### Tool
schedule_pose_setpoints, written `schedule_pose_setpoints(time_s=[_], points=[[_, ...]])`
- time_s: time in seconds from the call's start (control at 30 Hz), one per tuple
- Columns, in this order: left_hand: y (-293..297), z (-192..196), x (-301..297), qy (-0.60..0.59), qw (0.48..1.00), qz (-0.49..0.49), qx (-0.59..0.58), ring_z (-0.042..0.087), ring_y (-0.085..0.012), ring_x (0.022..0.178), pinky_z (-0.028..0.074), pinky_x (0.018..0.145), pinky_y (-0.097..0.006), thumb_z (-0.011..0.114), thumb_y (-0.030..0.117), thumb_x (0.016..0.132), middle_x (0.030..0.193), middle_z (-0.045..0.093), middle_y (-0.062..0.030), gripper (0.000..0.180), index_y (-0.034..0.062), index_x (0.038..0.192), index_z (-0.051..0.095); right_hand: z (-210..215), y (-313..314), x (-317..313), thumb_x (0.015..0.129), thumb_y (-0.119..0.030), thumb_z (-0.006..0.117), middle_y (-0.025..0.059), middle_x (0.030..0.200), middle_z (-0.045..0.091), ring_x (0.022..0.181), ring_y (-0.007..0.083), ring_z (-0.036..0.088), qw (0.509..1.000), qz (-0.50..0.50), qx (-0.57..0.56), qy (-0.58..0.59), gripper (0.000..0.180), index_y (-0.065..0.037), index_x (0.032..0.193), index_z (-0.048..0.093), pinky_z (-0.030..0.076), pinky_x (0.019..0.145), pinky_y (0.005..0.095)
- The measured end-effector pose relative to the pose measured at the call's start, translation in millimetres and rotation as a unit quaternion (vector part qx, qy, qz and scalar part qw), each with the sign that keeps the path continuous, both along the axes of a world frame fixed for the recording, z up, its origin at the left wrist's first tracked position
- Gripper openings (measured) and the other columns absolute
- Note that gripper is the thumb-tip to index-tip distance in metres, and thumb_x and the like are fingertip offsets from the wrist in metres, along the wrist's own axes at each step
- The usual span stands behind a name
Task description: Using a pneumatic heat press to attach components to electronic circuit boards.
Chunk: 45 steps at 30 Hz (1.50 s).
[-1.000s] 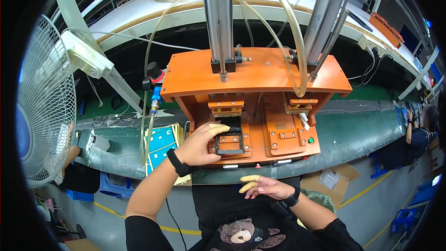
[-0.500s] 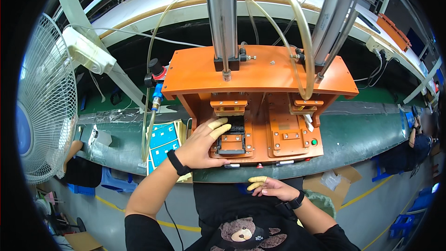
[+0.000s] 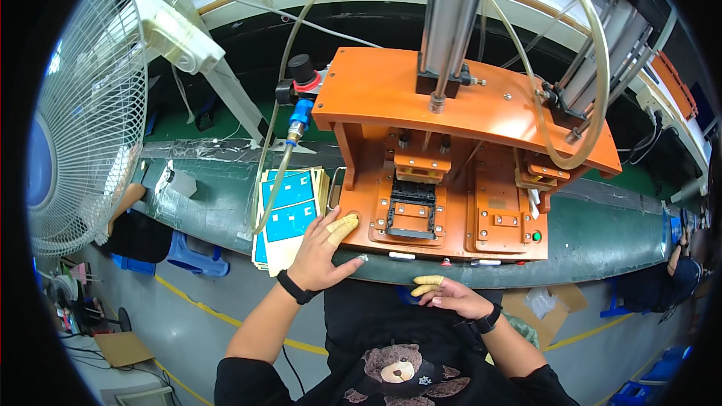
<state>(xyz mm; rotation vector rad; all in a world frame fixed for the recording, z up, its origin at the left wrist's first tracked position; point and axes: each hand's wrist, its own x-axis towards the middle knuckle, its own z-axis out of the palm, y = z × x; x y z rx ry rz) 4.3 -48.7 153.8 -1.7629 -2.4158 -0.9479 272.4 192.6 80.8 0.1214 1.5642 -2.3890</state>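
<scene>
An orange two-station pneumatic press [image 3: 466, 116] stands on the green bench. On its left fixture lies a black plastic frame [image 3: 391, 219] around an orange block, under a raised press head [image 3: 421, 165]. My left hand [image 3: 320, 256] is open at the left front corner of the press base, its yellow-cotted fingertips touching the orange surface; what lies under them is hidden. Below the front edge of the bench, my right hand [image 3: 455, 299] hangs loosely open before my body, with yellow cots on two fingers and nothing visible in it. The right fixture [image 3: 505, 222] holds no black frame.
A stack of cards with blue faces [image 3: 289, 222] lies left of the press. Hoses and a regulator [image 3: 303, 71] rise beside it. A caged fan [image 3: 90, 120] stands far left, near another person's arm [image 3: 128, 203]. A cardboard box [image 3: 560, 301] sits at lower right.
My left hand has left the black frame and moved left to the corner of the press base. My right hand stays nearly still. The view has shifted, so the press appears further right.
</scene>
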Motion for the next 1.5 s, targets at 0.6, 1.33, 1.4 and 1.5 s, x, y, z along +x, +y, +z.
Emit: schedule_pose_setpoints(time_s=[0.6, 1.33, 1.4, 1.5], points=[[-55, -13, 2, -0.005, 0.981, 0.184, -0.063, 0.054, -0.0409, 0.127, 0.040, 0.104, -0.049, 0.068, 0.027, 0.090, 0.139, 0.056, -0.0217, 0.051, -0.0006, 0.133, 0.058, -10, -121, -154, 0.101, -0.026, 0.064, 0.0011, 0.104, 0.069, 0.086, 0.0084, 0.064, 0.993, -0.092, -0.023, -0.066, 0.032, -0.006, 0.126, 0.059, 0.049, 0.075, 0.0222], [-52, -28, -19, -0.099, 0.970, 0.219, 0.029, 0.066, -0.0339, 0.116, 0.047, 0.096, -0.046, 0.079, 0.021, 0.084, 0.099, 0.076, -0.0136, 0.022, 0.0058, 0.099, 0.078, -9, -164, -185, 0.097, -0.005, 0.064, -0.0075, 0.092, 0.062, 0.078, 0.0011, 0.055, 0.975, -0.147, -0.155, -0.055, 0.034, -0.010, 0.130, 0.059, 0.044, 0.067, 0.0185], [-52, -28, -23, -0.140, 0.960, 0.235, 0.059, 0.068, -0.0301, 0.110, 0.049, 0.089, -0.042, 0.079, 0.019, 0.086, 0.096, 0.076, -0.0120, 0.019, 0.0049, 0.098, 0.078, -7, -165, -185, 0.096, -0.005, 0.065, -0.0074, 0.091, 0.062, 0.076, 0.0018, 0.056, 0.978, -0.148, -0.127, -0.073, 0.032, -0.011, 0.127, 0.061, 0.045, 0.067, 0.0195], [-58, -25, -37, -0.275, 0.913, 0.282, 0.108, 0.070, -0.0196, 0.094, 0.051, 0.079, -0.033, 0.077, 0.016, 0.089, 0.089, 0.076, -0.0075, 0.016, 0.0025, 0.097, 0.078, -4, -167, -184, 0.096, -0.006, 0.066, -0.0064, 0.089, 0.062, 0.074, 0.0041, 0.057, 0.951, -0.176, -0.191, -0.170, 0.022, -0.010, 0.116, 0.063, 0.046, 0.065, 0.0214]])
